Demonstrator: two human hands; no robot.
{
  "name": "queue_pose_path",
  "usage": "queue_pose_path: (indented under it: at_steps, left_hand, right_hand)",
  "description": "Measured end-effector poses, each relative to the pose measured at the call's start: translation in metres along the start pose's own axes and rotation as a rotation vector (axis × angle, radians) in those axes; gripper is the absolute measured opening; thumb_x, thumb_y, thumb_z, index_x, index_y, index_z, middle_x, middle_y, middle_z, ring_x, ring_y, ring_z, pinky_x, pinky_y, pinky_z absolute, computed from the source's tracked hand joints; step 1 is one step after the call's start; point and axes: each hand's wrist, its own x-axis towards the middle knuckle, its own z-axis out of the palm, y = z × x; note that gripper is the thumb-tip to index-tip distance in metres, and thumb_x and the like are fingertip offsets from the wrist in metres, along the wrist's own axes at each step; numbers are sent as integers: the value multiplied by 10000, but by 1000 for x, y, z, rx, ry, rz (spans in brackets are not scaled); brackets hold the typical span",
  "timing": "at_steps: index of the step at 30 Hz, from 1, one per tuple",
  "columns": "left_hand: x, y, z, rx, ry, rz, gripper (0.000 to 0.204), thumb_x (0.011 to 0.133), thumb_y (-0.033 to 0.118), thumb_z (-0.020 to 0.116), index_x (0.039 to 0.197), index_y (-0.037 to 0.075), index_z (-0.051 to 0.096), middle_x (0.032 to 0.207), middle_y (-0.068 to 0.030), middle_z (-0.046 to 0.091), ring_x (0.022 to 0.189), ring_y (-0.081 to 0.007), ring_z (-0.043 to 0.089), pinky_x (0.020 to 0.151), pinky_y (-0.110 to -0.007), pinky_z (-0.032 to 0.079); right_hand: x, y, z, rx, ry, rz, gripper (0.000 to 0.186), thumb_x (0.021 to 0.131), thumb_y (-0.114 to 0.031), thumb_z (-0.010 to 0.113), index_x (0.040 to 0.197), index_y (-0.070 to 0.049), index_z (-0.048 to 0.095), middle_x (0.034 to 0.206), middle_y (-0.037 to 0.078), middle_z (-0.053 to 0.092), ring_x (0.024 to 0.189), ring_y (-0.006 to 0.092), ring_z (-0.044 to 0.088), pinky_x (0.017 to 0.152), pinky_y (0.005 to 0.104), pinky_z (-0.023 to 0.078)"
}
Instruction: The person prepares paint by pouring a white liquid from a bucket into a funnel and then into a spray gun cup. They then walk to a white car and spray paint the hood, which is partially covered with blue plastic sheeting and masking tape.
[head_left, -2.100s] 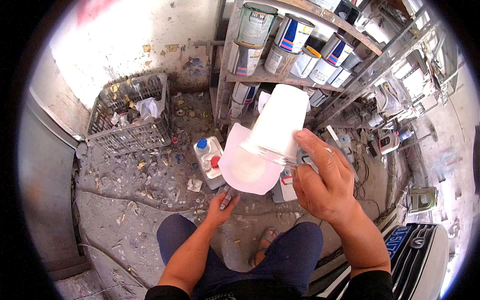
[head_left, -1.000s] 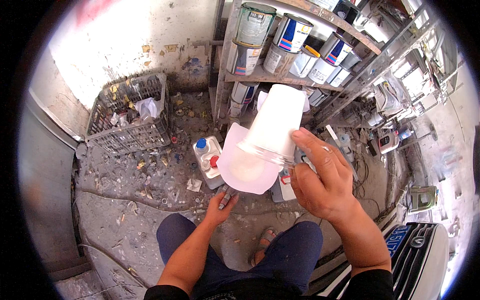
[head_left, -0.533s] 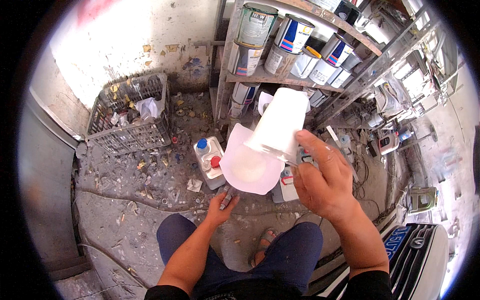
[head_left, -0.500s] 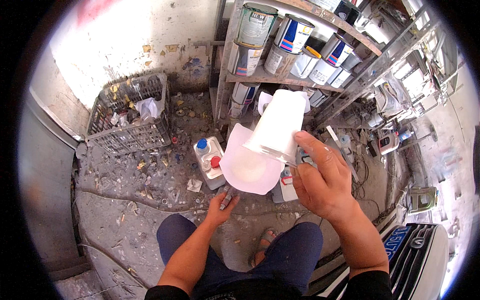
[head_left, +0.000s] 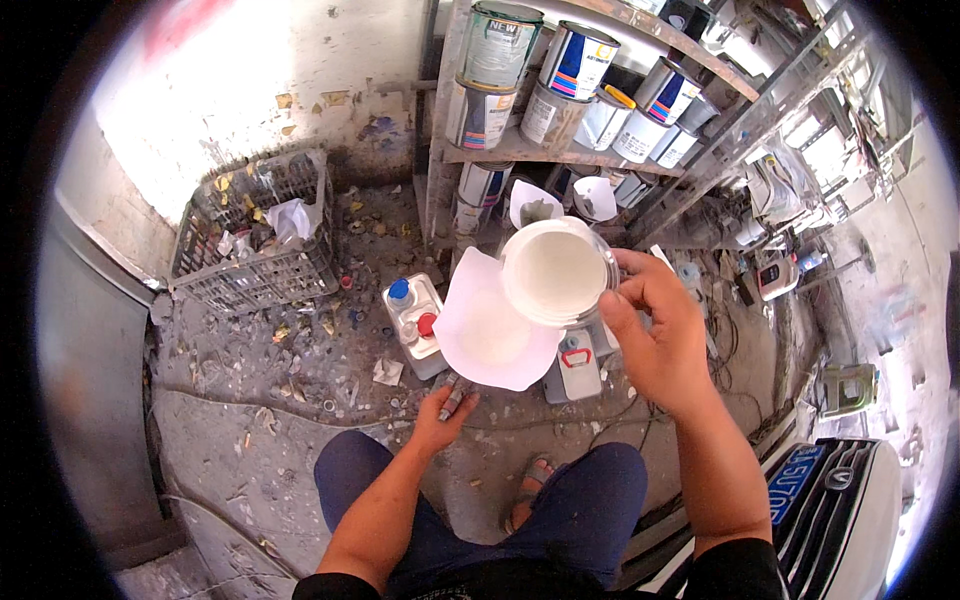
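Note:
My left hand (head_left: 443,415) is closed on a grey metal tool (head_left: 452,400), under a pale paper cone (head_left: 470,330) with whitish material in its bowl. My right hand (head_left: 650,340) grips a white cup (head_left: 555,270) with a clear rim at its right side; the cup's open mouth faces up at me, showing a pale inside, and overlaps the cone's right edge in the view. Behind the cup are two smaller white paper pieces (head_left: 532,200). What the tool's upper end looks like is hidden by the cone.
Paint cans (head_left: 565,60) stack on a rusty rack (head_left: 590,155). A grey crate (head_left: 250,265) holds rubbish. Jugs with coloured caps (head_left: 410,320) and a red handle (head_left: 578,380) stand on the littered floor (head_left: 300,390). A metal panel is left (head_left: 100,380), a white car front (head_left: 860,510) lower right, hoses nearby.
My right hand has turned the cup from tipped over, bottom upward, to mouth facing up at me. The paper pieces behind it now show more. My left hand and the cone are nearly still.

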Motion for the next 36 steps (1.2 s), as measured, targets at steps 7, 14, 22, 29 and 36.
queue_pose_path:
  at_steps: [7,14,22,29,36]
  left_hand:
    - [-2,8,4,-44,-7,9,187,846,196,647,842,12,610,704,3,585,665,-74,486,616,-264,422]
    - [0,-30,12,111,54,-9,224,795,194,698,925,16,658,750,-36,628,691,-118,525,640,-314,439]
    - [-4,-100,-2,127,16,28,220,835,132,665,1016,20,606,870,-44,638,735,-110,585,618,-254,465]
    - [-10,-92,-6,134,53,2,156,836,148,667,887,6,626,812,-33,626,714,-116,569,634,-266,457]
    - [-10,-28,-1,79,134,-391,180,863,207,632,899,31,615,760,-9,599,630,-97,509,558,-258,406]
  right_hand:
    - [1,24,-11,383,-49,463,158,867,-137,596,799,-6,541,894,54,609,738,85,541,706,268,487]
    - [6,52,-28,819,40,743,132,875,-162,567,838,-35,569,823,44,624,740,144,612,717,284,513]
    - [-29,136,-68,902,252,847,145,902,-146,468,943,-17,517,982,137,617,913,275,634,718,328,508]
    - [-123,297,-52,982,639,1096,175,847,-147,534,955,-9,519,910,94,572,864,243,624,707,346,510]
    - [-176,395,4,1023,836,1245,107,850,-128,552,907,-46,514,869,57,551,872,262,627,670,313,502]
